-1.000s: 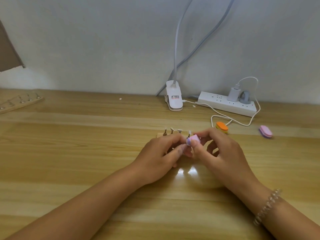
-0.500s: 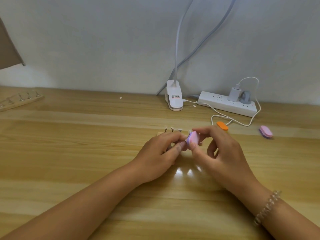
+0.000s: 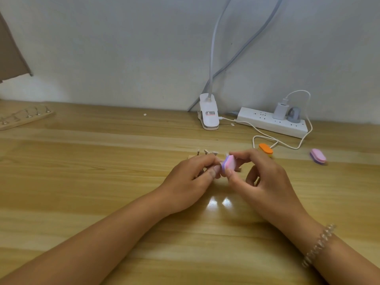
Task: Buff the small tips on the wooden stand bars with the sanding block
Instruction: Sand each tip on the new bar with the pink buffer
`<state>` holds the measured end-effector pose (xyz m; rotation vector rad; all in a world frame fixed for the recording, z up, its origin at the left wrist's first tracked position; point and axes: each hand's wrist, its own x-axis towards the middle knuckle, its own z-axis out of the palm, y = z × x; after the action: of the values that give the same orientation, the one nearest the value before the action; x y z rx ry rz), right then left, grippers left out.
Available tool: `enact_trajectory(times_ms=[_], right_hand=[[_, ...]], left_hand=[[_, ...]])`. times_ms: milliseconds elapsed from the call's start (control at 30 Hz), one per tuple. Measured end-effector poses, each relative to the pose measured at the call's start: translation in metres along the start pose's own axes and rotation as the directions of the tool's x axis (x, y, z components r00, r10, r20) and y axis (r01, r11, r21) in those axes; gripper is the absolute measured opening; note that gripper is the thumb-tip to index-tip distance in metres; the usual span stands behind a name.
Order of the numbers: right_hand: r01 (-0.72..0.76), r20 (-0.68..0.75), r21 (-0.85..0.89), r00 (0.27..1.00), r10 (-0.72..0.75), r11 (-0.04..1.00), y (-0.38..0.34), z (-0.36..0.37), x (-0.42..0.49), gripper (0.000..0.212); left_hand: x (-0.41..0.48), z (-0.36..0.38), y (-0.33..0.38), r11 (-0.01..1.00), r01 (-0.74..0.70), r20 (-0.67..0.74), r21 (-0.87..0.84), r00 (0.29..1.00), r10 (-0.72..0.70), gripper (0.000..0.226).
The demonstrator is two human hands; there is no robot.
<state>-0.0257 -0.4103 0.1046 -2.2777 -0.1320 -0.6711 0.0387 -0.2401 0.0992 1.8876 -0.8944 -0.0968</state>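
Right hand (image 3: 265, 182) pinches pink-purple oval sanding block (image 3: 290, 164); left hand (image 3: 193, 182) pinches small tip on wooden stand bar (image 3: 194, 157). Risk: hard stroke snaps tip.

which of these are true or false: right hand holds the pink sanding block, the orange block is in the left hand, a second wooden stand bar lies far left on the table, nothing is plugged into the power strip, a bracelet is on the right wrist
1. The right hand holds the pink sanding block. True.
2. The orange block is in the left hand. False: it lies on the table, beyond the right hand.
3. A second wooden stand bar lies far left. True.
4. Nothing is plugged into the power strip. False: a white charger and a grey plug sit in it.
5. A bracelet is on the right wrist. True.
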Motion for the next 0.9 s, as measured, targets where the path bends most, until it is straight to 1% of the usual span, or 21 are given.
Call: enact_trajectory(times_ms=[33,67,133,167,267,300,400,433,533,567,633,667,733,767,833,867,900], right_hand=[[-0.019,-0.011,0.0,1.0,0.019,1.0,0.0007,-0.0002,0.0005,0.029],[0.001,-0.013,-0.017,1.0,-0.002,1.0,-0.0002,0.0002,-0.0003,0.028],[0.093,0.012,-0.046,0.996,-0.092,0.995,-0.0059,0.002,-0.0038,0.028],[0.108,0.019,-0.033,0.994,-0.107,0.994,-0.007,0.0028,-0.0047,0.029],[-0.009,-0.026,0.01,1.0,0.01,1.0,-0.0008,0.0009,-0.0001,0.03],[-0.019,-0.03,0.0,0.999,0.019,1.0,-0.0001,0.0002,0.0,0.031],[0.105,0.026,-0.044,0.994,-0.104,0.993,-0.0057,0.0005,-0.0043,0.03],[0.101,0.035,-0.026,0.994,-0.1,0.994,-0.0058,0.0008,-0.0041,0.03],[0.001,-0.017,0.011,1.0,-0.001,1.0,-0.0015,-0.0007,-0.0005,0.03],[0.022,-0.015,-0.007,1.0,-0.022,1.0,-0.0023,-0.001,-0.0011,0.03],[0.123,0.03,-0.036,0.992,-0.122,0.992,-0.0066,0.0,-0.0047,0.03],[0.131,0.04,-0.024,0.991,-0.13,0.991,-0.0073,0.0006,-0.0053,0.031],[0.065,0.012,0.002,0.998,-0.065,0.998,-0.0042,-0.0003,-0.003,0.03],[0.044,-0.003,-0.017,0.999,-0.044,0.999,-0.0038,-0.0009,-0.0019,0.03],[0.096,0.012,-0.059,0.995,-0.095,0.994,-0.0056,0.0,-0.0034,0.03],[0.127,0.024,-0.055,0.992,-0.126,0.99,-0.0066,0.0012,-0.0048,0.03],[0.121,0.024,-0.032,0.992,-0.12,0.992,-0.0064,0.0017,-0.0051,0.028]], left_hand=[[-0.0001,0.0,-0.0003,1.0,0.003,0.003,0.001,1.0,-0.003,0.021],[-0.0001,0.0001,-0.0006,1.0,0.008,0.005,0.0,1.0,-0.008,0.021],[0.0003,0.0001,-0.0013,1.0,0.013,0.002,-0.011,1.0,-0.013,0.021],[0.0004,-0.0001,-0.0012,1.0,0.01,-0.001,-0.013,1.0,-0.01,0.022],[0.0001,0.0,0.0002,1.0,-0.004,0.002,0.011,1.0,0.004,0.021],[-0.0003,0.0001,0.0002,1.0,-0.005,0.004,0.015,1.0,0.005,0.02],[-0.0001,0.0005,0.0009,1.0,-0.009,-0.004,0.001,1.0,0.009,0.021],[-0.0002,0.0002,0.0008,1.0,-0.005,-0.007,-0.003,1.0,0.005,0.021],[-0.0005,-0.0003,0.0009,1.0,0.005,0.01,0.012,1.0,-0.005,0.02],[-0.0004,-0.0003,0.0004,1.0,0.007,0.018,0.018,1.0,-0.007,0.02],[-0.0003,-0.0005,-0.0009,1.0,0.015,0.021,0.024,1.0,-0.016,0.02],[0.0,-0.0006,-0.0013,1.0,0.019,0.017,0.023,1.0,-0.02,0.02],[-0.0007,-0.0007,-0.0012,1.0,0.02,0.009,0.023,1.0,-0.02,0.022],[-0.001,-0.0008,-0.0009,1.0,0.02,0.01,0.024,1.0,-0.02,0.022],[-0.0012,-0.0005,-0.0014,1.0,0.022,0.012,0.02,1.0,-0.022,0.022],[-0.0009,-0.0004,-0.0019,1.0,0.026,0.009,0.015,1.0,-0.026,0.022],[-0.0008,-0.0001,-0.0026,1.0,0.03,0.0,0.003,1.0,-0.03,0.021]])
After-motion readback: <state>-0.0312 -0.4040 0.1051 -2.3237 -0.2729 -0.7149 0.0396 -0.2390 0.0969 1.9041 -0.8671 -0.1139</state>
